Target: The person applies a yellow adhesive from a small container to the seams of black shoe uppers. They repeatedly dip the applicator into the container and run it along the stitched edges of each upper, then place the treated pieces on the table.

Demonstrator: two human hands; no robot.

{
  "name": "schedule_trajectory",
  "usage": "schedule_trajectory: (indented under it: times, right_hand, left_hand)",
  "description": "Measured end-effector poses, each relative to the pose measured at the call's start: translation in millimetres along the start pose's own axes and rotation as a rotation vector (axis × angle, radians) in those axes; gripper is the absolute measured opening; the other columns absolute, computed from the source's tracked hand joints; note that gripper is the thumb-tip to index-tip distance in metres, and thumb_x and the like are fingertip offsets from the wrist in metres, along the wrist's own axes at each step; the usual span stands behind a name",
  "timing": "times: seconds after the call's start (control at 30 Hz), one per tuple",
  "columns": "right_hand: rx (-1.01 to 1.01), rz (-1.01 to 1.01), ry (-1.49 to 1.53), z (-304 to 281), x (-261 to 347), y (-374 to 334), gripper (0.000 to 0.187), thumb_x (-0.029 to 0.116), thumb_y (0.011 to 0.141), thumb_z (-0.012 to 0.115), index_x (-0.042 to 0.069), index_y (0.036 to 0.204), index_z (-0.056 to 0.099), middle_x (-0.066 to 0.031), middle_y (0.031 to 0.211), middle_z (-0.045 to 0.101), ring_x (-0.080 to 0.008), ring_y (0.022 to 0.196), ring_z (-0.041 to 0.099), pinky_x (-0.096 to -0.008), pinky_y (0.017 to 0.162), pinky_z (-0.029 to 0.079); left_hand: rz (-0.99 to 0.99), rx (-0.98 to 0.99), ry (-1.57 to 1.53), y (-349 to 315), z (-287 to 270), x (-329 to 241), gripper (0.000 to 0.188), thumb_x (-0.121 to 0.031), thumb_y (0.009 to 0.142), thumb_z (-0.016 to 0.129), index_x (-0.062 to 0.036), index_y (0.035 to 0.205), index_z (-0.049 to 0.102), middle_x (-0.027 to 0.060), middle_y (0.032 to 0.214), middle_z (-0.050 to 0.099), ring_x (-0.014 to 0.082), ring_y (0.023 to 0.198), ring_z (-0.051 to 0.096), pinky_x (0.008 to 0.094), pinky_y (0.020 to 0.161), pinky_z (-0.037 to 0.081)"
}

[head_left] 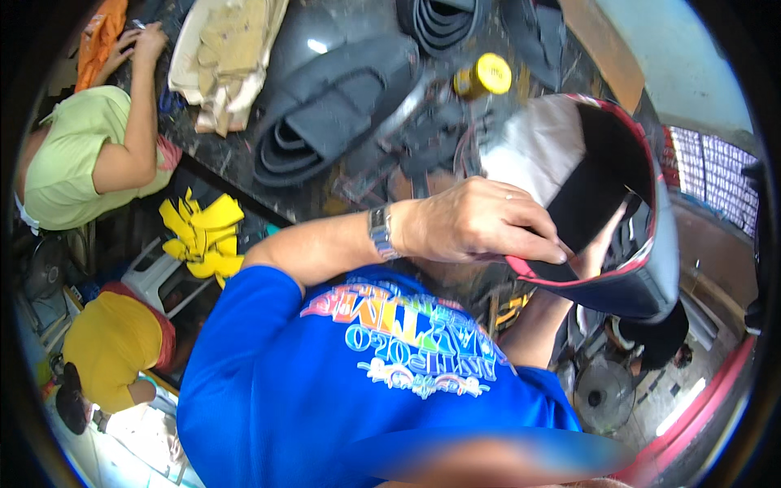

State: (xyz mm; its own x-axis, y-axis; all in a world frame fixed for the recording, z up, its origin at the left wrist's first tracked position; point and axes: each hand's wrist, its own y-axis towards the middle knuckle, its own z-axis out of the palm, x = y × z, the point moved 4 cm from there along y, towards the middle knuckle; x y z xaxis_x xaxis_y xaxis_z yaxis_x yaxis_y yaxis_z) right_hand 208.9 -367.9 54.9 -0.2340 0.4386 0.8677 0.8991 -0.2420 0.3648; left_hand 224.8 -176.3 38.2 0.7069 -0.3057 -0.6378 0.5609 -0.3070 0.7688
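Note:
An unfinished bag (pixel 665 260), dark outside with red edging and a silvery panel, gapes open at the right. My left hand (pixel 496 221), with a metal watch on its wrist, pinches the bag's near edge between thumb and fingers. From below, my right forearm comes up to the bag, and my right hand (pixel 600 242) shows partly inside the opening. A thin pointed thing stands by its fingertips, too small to name. The bag's edge and shadow hide most of those fingers, so their grip does not show.
On the dark table (pixel 244 167) lie black padded pieces (pixel 342 106), black straps and buckles (pixel 431 138), and a jar with a yellow lid (pixel 492 75). A tray of tan pieces (pixel 232 57) sits far left. People work at left; a fan (pixel 604 394) stands lower right.

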Motion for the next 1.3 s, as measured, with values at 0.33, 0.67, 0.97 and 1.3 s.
schedule_trajectory:
  times: [0.33,0.67,0.97,1.3]
  right_hand:
    - [-0.258,0.102,0.421,-90,-22,-41,0.052,0.036,0.104,0.052,-0.001,0.139,0.052,-0.0180,0.122,0.058,-0.0198,0.088,0.061,-0.0329,0.076,0.054]
    - [-0.130,-0.025,-0.338,-134,-105,-110,0.040,0.029,0.106,0.051,0.001,0.099,0.078,-0.0115,0.120,0.065,-0.0217,0.111,0.058,-0.0344,0.096,0.043]
    - [0.183,-0.322,-1.106,-123,-142,-95,0.051,0.056,0.101,0.048,0.019,0.098,0.083,-0.0112,0.135,0.064,-0.0378,0.136,0.044,-0.0492,0.111,0.034]
    - [-0.158,-0.323,-0.662,-139,-133,-99,0.025,0.031,0.097,0.063,0.011,0.097,0.080,-0.0147,0.114,0.069,-0.0324,0.112,0.061,-0.0410,0.097,0.047]
  left_hand:
    - [-0.931,-0.107,-1.086,-77,82,-9,0.036,-0.013,0.093,0.075,0.0014,0.125,0.066,0.0045,0.119,0.071,0.0080,0.106,0.062,0.0286,0.094,0.051]
    - [-1.142,-0.349,-1.113,-191,80,8,0.035,-0.020,0.105,0.055,0.0007,0.133,0.057,0.0140,0.126,0.067,0.0245,0.114,0.067,0.0414,0.101,0.054]
    - [-0.912,-0.316,-1.180,-181,93,15,0.040,-0.027,0.108,0.051,-0.0011,0.137,0.051,0.0128,0.130,0.064,0.0214,0.116,0.066,0.0380,0.100,0.054]
    - [-0.911,-0.337,-1.074,-177,100,9,0.042,-0.032,0.108,0.047,-0.0002,0.134,0.055,0.0131,0.127,0.066,0.0204,0.111,0.067,0.0368,0.098,0.055]
